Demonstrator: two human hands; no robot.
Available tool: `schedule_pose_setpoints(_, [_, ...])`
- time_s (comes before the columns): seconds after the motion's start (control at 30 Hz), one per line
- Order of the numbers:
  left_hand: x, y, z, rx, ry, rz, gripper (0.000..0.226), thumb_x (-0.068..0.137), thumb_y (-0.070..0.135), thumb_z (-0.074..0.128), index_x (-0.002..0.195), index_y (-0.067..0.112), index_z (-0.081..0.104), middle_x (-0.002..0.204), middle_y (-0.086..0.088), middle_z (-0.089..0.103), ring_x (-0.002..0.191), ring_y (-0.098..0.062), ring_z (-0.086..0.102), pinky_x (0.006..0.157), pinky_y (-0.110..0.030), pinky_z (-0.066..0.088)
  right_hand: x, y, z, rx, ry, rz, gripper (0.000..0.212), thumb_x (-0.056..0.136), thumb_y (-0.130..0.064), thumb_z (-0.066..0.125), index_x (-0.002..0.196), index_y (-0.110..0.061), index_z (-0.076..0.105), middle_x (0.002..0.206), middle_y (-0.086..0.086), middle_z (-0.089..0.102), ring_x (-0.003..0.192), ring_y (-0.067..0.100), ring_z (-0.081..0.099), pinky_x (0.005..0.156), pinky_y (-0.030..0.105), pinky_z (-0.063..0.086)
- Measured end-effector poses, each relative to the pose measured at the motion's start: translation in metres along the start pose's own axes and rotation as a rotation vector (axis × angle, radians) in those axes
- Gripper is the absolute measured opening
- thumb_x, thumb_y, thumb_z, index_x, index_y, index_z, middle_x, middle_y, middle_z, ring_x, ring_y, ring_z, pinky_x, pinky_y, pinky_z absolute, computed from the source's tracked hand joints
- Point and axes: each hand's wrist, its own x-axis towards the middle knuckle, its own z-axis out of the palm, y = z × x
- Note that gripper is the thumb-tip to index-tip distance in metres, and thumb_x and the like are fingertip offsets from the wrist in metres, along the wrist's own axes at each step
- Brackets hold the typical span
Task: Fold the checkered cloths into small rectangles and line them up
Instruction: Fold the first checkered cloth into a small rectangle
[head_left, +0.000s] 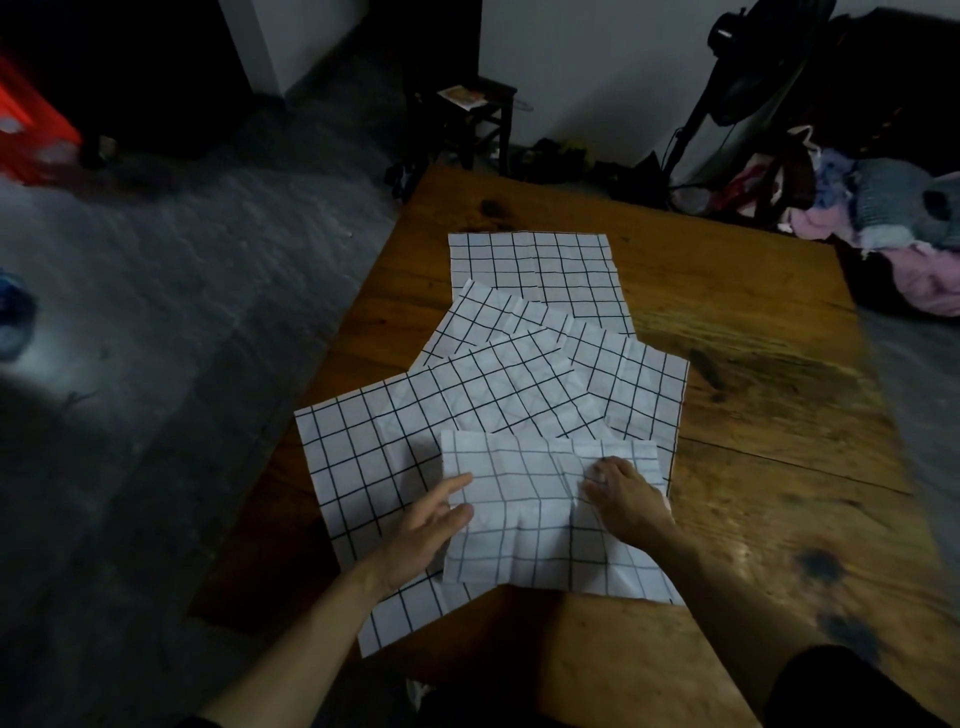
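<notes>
Five checkered cloths are lying overlapped on one wooden table (753, 395). Nearest is a folded cloth (540, 525), lying on top of a large open cloth (358, 462) that is hanging off the table's left edge. Farther back a third cloth (639, 395) is spreading to the right, a fourth (483, 322) is angling left, and a fifth (535, 265) is lying flat at the far end. Two bare hands are resting on the nearest cloth: the left hand (421, 530) and the right hand (623, 493). One dark wooden chair (478, 119) is standing beyond the table, and one standing fan (743, 78) is leaning at the far right.
</notes>
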Motion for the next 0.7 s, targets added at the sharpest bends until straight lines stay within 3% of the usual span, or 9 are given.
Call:
schedule_pose_setpoints(0.07, [-0.001,-0.005,-0.001,0.044,0.023,0.002,0.062,0.079,0.072,0.052,0.136,0.046,0.046,0.133,0.003,0.053,0.124,-0.01,0.049,0.109,-0.04,0.04,0.001,0.001,0.002,-0.033,-0.025,0.002,0.034,0.102,-0.033,0.035,0.124,-0.015,0.054,0.14,0.005,0.04,0.133,0.022,0.035,0.098,0.046,0.044])
schedule_pose_setpoints(0.17, [-0.006,-0.008,-0.005,0.242,0.056,0.017,0.051,0.091,0.066,0.044,0.139,0.047,0.042,0.12,0.006,0.062,0.106,0.0,0.06,0.1,-0.039,0.049,0.005,0.001,0.004,-0.061,-0.038,0.009,0.047,0.096,-0.043,0.024,0.127,-0.018,0.049,0.14,0.005,0.037,0.134,0.026,0.037,0.096,0.043,0.046])
schedule_pose_setpoints(0.23, [-0.01,-0.009,-0.01,0.338,0.082,0.038,0.05,0.096,0.058,0.039,0.144,0.042,0.036,0.107,0.01,0.066,0.097,0.004,0.062,0.095,-0.036,0.05,0.006,-0.001,0.003,-0.012,-0.012,0.06,0.038,0.102,-0.035,0.034,0.132,-0.015,0.046,0.142,0.006,0.039,0.129,0.025,0.042,0.095,0.042,0.045])
schedule_pose_setpoints(0.3, [-0.013,-0.012,-0.016,0.374,0.102,0.041,0.058,0.093,0.061,0.034,0.147,0.039,0.031,0.11,0.012,0.066,0.102,0.002,0.061,0.097,-0.036,0.05,0.01,0.002,0.007,0.083,0.035,0.089,0.037,0.102,-0.036,0.039,0.133,-0.015,0.045,0.143,0.007,0.041,0.125,0.024,0.046,0.094,0.041,0.045])
schedule_pose_setpoints(0.43, [-0.015,-0.023,-0.018,0.169,0.105,0.025,0.072,0.08,0.083,0.035,0.142,0.047,0.035,0.116,0.006,0.068,0.105,-0.006,0.064,0.096,-0.039,0.052,0.011,0.006,0.012,0.164,0.041,0.109,0.039,0.101,-0.038,0.041,0.134,-0.018,0.044,0.143,0.003,0.041,0.124,0.021,0.046,0.094,0.041,0.044])
schedule_pose_setpoints(0.57, [-0.013,-0.029,-0.01,-0.052,0.078,-0.041,0.089,0.065,0.091,0.044,0.14,0.045,0.034,0.118,-0.005,0.066,0.107,-0.021,0.065,0.09,-0.036,0.054,0.011,0.008,0.014,0.112,0.034,0.082,0.035,0.102,-0.034,0.038,0.132,-0.018,0.046,0.142,0.001,0.04,0.126,0.021,0.042,0.095,0.043,0.044])
schedule_pose_setpoints(0.7, [-0.019,-0.039,-0.007,-0.007,-0.019,-0.104,0.092,0.064,0.096,0.034,0.144,0.05,0.027,0.13,0.001,0.058,0.116,-0.011,0.057,0.094,-0.029,0.05,0.016,0.014,0.022,0.132,0.06,0.07,0.034,0.1,-0.037,0.038,0.13,-0.021,0.046,0.139,-0.001,0.042,0.123,0.019,0.044,0.088,0.039,0.043])
